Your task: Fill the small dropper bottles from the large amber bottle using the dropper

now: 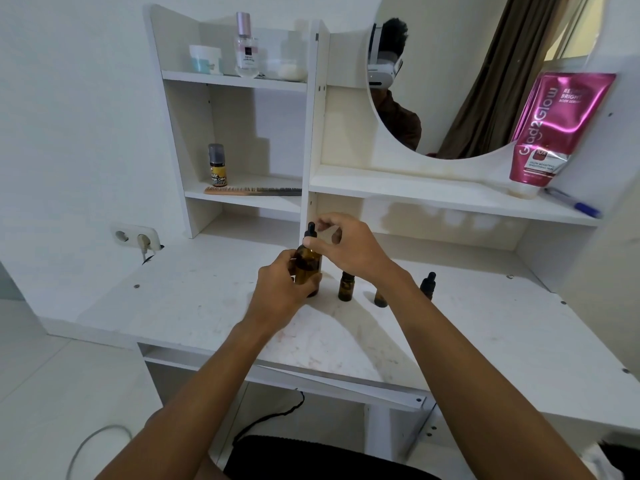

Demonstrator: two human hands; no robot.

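Head view: the large amber bottle (309, 266) stands upright toward the far middle of the white counter (194, 306), just in front of the shelf unit's upright divider. The left grip (284, 289) is curled round the bottle's body from the near left side, thumb and fingers wrapped against the glass. The right grip (346, 251) comes in from the right and above, and its thumb and fingertips pinch the black dropper (311, 232) that sits in the bottle's neck, with the rubber bulb poking up past the fingers. Whether the bottle's base rests fully on the counter I cannot tell, since the left grip covers part of it.

Just right of the large bottle stands a small amber bottle (346, 288), upright. Further right a second small bottle (380, 300) shows only its lower part below the right forearm. Right of that again, a third small bottle (428, 284) with a black dropper top peeks out behind the same forearm.

On the lower left shelf lie a comb (252, 191) and a little bottle with a yellow label (217, 166). On the top left shelf stands a perfume bottle (247, 46) beside a pale jar (205, 58). At the far right a pink tube (561, 129) leans by the round mirror (467, 64), with a pen (571, 202) lying near it.
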